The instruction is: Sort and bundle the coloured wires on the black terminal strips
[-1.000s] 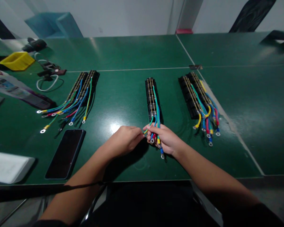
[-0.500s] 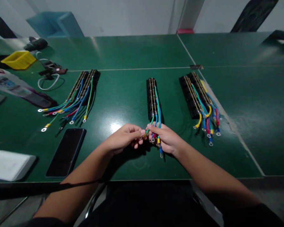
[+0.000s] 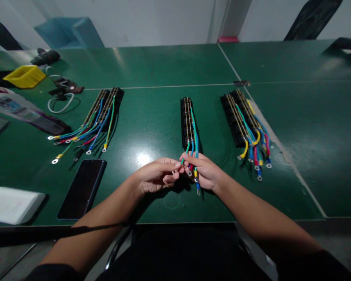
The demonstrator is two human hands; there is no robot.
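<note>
A black terminal strip [image 3: 186,119] lies in the middle of the green table [image 3: 163,66], with coloured wires [image 3: 193,134] running toward me. My right hand [image 3: 204,171] is closed around the bundle of wire ends with their ring lugs [image 3: 197,183]. My left hand [image 3: 158,175] is pinched on the end of a green wire [image 3: 186,150], fingertips touching the right hand's.
Left lie two more strips with loose wires [image 3: 89,127], a dark phone [image 3: 83,188], a white box [image 3: 13,205], a yellow tray [image 3: 25,75] and a white cable [image 3: 60,102]. To the right sits another wired strip group [image 3: 245,121]. The table's front edge is near my arms.
My left hand has turned and curled tighter, closing in on the right hand. The right hand with the wire bundle has hardly moved.
</note>
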